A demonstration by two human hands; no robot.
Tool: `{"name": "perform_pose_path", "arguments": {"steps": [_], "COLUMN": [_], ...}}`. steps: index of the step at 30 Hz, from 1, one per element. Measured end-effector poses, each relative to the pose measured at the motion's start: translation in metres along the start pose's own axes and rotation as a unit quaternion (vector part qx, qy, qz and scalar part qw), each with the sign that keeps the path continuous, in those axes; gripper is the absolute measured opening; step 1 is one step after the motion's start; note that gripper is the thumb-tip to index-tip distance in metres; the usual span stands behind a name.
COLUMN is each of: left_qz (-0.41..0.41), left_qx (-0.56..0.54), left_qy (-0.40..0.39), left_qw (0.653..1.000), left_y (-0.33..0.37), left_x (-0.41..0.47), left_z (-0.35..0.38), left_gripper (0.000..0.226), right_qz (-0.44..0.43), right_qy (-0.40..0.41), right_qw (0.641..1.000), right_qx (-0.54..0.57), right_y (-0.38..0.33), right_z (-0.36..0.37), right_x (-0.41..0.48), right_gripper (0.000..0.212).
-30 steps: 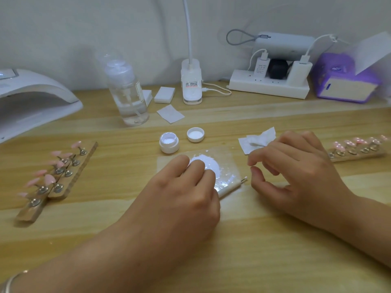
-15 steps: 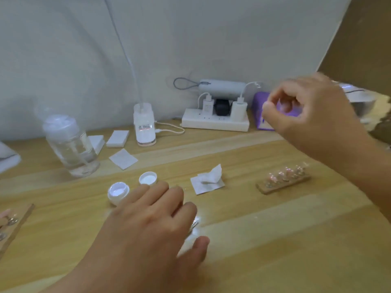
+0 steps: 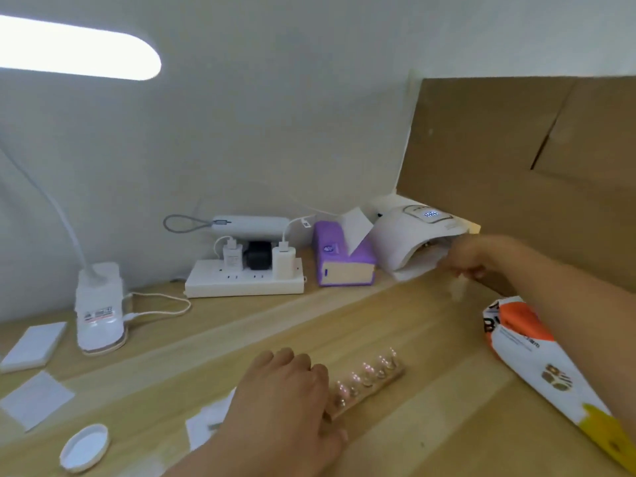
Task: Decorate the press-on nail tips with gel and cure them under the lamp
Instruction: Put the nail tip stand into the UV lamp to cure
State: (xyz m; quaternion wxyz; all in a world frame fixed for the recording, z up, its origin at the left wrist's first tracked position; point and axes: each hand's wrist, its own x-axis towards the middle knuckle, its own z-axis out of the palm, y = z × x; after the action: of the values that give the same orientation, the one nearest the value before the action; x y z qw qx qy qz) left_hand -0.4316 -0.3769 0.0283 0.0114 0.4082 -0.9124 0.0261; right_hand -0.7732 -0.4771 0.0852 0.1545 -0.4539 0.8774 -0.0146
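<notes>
Strip of nail tips (image 3: 370, 378) lies well short of the curing lamp (image 3: 402, 235), long axis toward its mouth; left hand (image 3: 289, 394) rests flat, empty, at the near end; right hand (image 3: 466, 258) curls at the mouth, hold unclear.

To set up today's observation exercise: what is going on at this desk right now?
A person is working on press-on nail tips at a wooden desk. The right hand reaches to the mouth of the white curing lamp, whose display is lit; the blur hides whether it holds anything. The left hand lies relaxed on the desk at the near end of a wooden strip carrying a row of the tips. A white jar lid lies at the near left.
</notes>
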Motion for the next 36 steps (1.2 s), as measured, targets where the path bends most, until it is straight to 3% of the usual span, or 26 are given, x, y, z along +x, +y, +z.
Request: {"name": "perform_pose_path", "arguments": {"steps": [4,10,15,16,19,22,27,31,36], "left_qz": [-0.01,-0.012,-0.049,-0.053,-0.06,-0.061,-0.063,-0.07,-0.089], "left_qx": [-0.028,-0.091,-0.103,-0.099,-0.084,-0.083,-0.106,-0.107,-0.117], "left_qy": [0.014,0.055,0.073,0.075,0.065,0.048,0.036,0.034,0.038], "left_qw": [0.999,0.994,0.991,0.991,0.993,0.994,0.992,0.991,0.988], "left_y": [0.0,-0.007,-0.017,-0.018,-0.018,-0.017,-0.018,-0.018,-0.018], "left_x": [0.025,0.041,0.042,0.042,0.042,0.042,0.043,0.043,0.047], "left_z": [0.007,0.013,0.013,0.013,0.014,0.013,0.012,0.014,0.012], "left_gripper": [0.049,0.033,0.031,0.031,0.032,0.032,0.031,0.031,0.027], "right_qz": [-0.067,-0.06,-0.056,-0.034,0.048,0.072,0.074,0.069,0.044], "right_qy": [0.072,0.06,0.076,0.099,0.191,0.209,0.213,0.242,0.263], "right_qw": [0.992,0.994,0.996,0.994,0.977,0.971,0.969,0.963,0.961], "right_qx": [0.074,-0.071,-0.008,0.02,0.085,0.096,0.098,0.098,0.08], "right_y": [-0.015,-0.028,-0.031,-0.031,-0.027,-0.029,-0.031,-0.031,-0.031], "right_z": [0.021,0.039,0.043,0.049,0.066,0.072,0.071,0.077,0.082], "right_x": [0.022,0.044,0.072,0.074,0.077,0.077,0.076,0.074,0.071], "right_gripper": [0.054,0.052,0.063,0.061,0.022,0.01,0.009,0.026,0.02]}}
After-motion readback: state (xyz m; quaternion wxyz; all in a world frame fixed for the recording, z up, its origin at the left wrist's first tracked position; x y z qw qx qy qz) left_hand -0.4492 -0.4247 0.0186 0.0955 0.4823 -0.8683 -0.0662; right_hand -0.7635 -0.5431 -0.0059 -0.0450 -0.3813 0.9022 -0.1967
